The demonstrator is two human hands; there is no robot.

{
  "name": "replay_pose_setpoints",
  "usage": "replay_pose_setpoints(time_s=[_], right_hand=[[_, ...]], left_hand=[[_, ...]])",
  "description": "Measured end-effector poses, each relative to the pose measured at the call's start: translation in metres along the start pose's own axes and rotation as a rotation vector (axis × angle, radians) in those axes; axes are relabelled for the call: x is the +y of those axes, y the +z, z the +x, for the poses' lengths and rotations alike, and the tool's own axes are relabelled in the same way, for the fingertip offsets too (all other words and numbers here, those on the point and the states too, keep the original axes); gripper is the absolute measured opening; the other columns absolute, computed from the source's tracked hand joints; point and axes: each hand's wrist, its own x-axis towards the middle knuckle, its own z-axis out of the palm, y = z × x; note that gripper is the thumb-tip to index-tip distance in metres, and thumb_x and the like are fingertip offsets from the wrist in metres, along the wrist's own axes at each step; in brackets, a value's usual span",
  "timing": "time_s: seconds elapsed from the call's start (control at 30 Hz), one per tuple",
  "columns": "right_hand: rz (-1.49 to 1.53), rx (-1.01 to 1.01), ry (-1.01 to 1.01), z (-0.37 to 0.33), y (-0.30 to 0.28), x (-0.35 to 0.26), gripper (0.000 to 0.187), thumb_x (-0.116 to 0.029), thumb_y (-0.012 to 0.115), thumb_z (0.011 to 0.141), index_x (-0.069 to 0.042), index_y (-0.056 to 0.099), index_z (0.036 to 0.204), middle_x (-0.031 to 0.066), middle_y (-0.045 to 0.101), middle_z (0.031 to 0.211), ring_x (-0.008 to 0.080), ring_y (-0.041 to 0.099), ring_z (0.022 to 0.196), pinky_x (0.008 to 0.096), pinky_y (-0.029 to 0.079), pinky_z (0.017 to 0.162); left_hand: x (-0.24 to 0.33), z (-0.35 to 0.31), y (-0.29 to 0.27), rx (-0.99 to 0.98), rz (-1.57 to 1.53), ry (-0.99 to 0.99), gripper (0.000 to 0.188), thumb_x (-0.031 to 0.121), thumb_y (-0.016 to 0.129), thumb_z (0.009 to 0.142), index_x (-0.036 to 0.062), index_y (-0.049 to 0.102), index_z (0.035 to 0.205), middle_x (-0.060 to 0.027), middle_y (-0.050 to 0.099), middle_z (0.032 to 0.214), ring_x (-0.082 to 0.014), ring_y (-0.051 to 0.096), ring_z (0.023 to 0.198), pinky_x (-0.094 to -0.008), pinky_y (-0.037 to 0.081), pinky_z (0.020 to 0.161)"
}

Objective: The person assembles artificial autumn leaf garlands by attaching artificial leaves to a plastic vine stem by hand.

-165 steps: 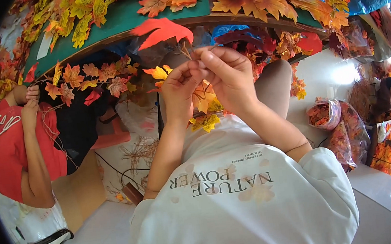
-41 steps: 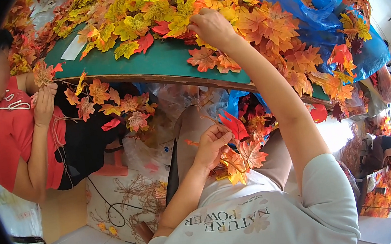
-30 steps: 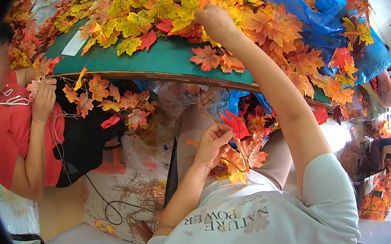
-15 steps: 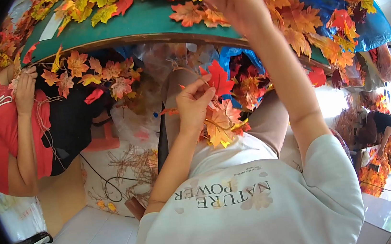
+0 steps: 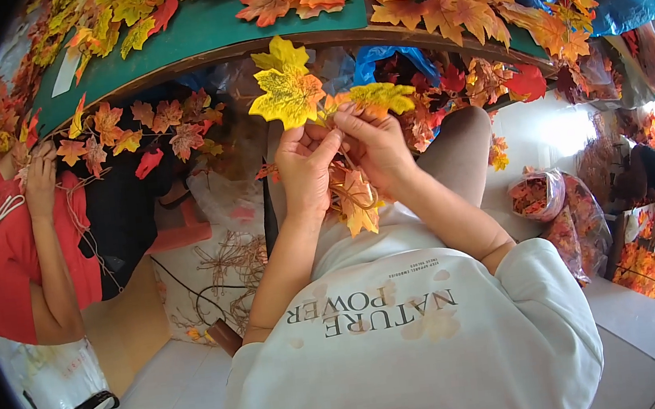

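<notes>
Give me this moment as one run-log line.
left hand: pinching orange spray | right hand: pinching yellow leaves | hands: close together | green table: ahead, leaves on top | co-worker: at left

Left forearm, bare, slants up and inward, elbow bent; left hand pinches, thumb pressed toward curled fingers. Right forearm, bare, slants up and inward from the opposite side, elbow bent; right hand pinches between thumb and fingers, close beside the left

Orange-tinged yellow leaves with dark speckles, green tabletop, pale shirt, blue plastic.
</notes>
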Motion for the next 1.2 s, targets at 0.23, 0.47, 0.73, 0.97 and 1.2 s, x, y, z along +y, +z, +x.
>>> replay_pose_setpoints(time_s=[0.23,0.47,0.73,0.97,1.2], right_hand=[[0.114,0.119,0.169,0.017,-0.017,0.019,0.012,-0.006,0.061,0.085,-0.003,0.057,0.096,0.0016,0.059,0.083,0.0083,0.056,0.069,0.0207,0.047,0.059],[0.039,0.096,0.198,0.021,-0.030,0.032,0.013,-0.008,0.057,0.087,-0.002,0.057,0.098,0.0066,0.063,0.101,0.0111,0.060,0.078,0.0207,0.050,0.064],[0.136,0.153,0.205,0.020,-0.028,0.028,0.009,-0.004,0.059,0.084,-0.002,0.057,0.092,0.0070,0.063,0.087,0.0125,0.060,0.069,0.0225,0.050,0.056],[0.155,0.128,0.193,0.019,-0.029,0.029,0.008,-0.002,0.059,0.084,-0.001,0.057,0.091,0.0068,0.061,0.081,0.0139,0.060,0.068,0.0231,0.051,0.056],[0.152,0.146,0.164,0.016,-0.027,0.029,0.010,-0.002,0.059,0.083,0.000,0.056,0.092,0.0084,0.060,0.083,0.0152,0.060,0.070,0.0233,0.051,0.057]], left_hand=[[-0.017,0.013,-0.025,0.011,0.003,-0.140,0.025,-0.007,0.061,0.077,0.0031,0.058,0.099,-0.0013,0.059,0.076,-0.0099,0.058,0.064,-0.0199,0.044,0.057],[-0.029,0.020,-0.043,0.030,-0.030,-0.314,0.036,-0.005,0.062,0.076,0.0016,0.058,0.111,0.0007,0.060,0.076,-0.0070,0.057,0.061,-0.0159,0.035,0.050],[-0.017,0.015,-0.031,-0.007,0.013,-0.215,0.039,-0.009,0.060,0.075,-0.0023,0.056,0.113,-0.0034,0.060,0.078,-0.0106,0.058,0.063,-0.0191,0.045,0.059],[-0.017,0.015,-0.030,-0.011,0.036,-0.195,0.040,-0.009,0.060,0.075,-0.0014,0.055,0.113,-0.0007,0.057,0.076,-0.0092,0.057,0.062,-0.0170,0.042,0.057],[-0.019,0.015,-0.029,0.040,-0.002,-0.186,0.040,-0.012,0.059,0.074,-0.0045,0.055,0.113,-0.0055,0.062,0.076,-0.0116,0.058,0.063,-0.0223,0.048,0.063]])
